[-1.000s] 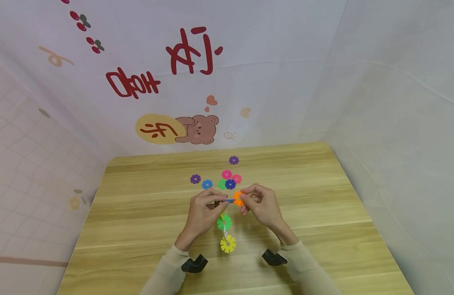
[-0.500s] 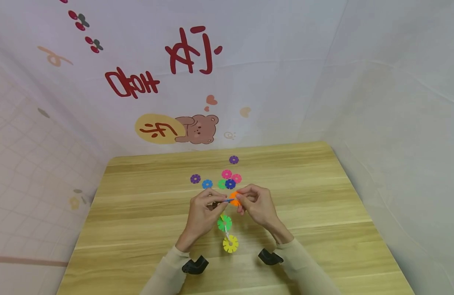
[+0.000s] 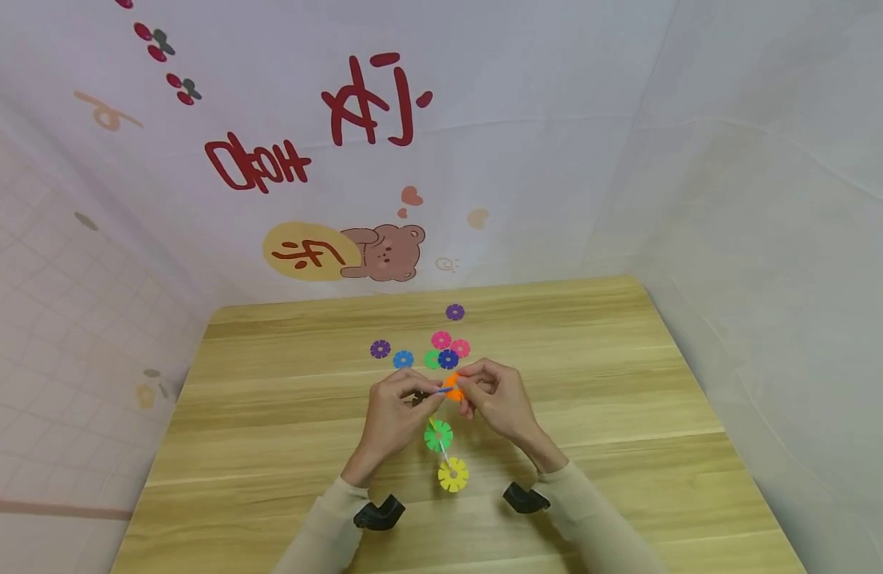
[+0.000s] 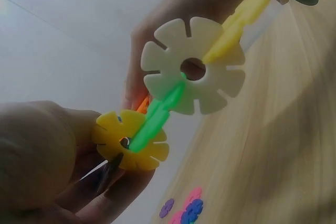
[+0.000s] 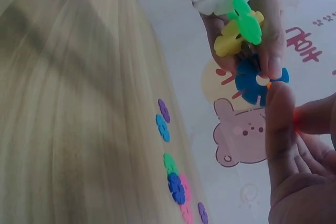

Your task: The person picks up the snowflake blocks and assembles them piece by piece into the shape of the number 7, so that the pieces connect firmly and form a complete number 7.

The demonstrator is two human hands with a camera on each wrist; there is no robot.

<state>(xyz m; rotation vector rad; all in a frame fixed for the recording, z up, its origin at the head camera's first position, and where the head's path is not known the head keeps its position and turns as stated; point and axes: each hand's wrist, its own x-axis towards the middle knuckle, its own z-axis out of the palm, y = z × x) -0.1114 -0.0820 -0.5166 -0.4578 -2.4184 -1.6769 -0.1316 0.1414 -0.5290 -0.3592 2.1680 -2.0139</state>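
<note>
My left hand [image 3: 398, 406] pinches a blue notched plastic disc [image 5: 248, 85] at one end of a chain of interlocking discs. From that hand hang a dark disc [image 4: 109, 174], a yellow disc [image 4: 107, 132], a green disc [image 4: 152, 129], a white disc [image 4: 168, 40] and a yellow end disc [image 3: 453, 475]. An orange disc [image 3: 451, 388] is between the thumb and fingers of my right hand [image 3: 502, 402], its edge meeting the blue disc. Fingers cover much of the orange disc, and how deep the two slots engage is hard to tell.
Beyond the hands, loose discs lie on the wooden table [image 3: 269, 446]: purple [image 3: 380, 348], light blue [image 3: 403, 359], pink [image 3: 441, 340], dark blue [image 3: 448, 359], and another purple disc [image 3: 455, 312] farther back. A printed cloth [image 3: 527, 159] stands behind the table.
My right hand has moved left, bringing the orange disc from beside the blue disc's edge up against it. The hanging chain's yellow end has swung slightly right. My left hand stays nearly still.
</note>
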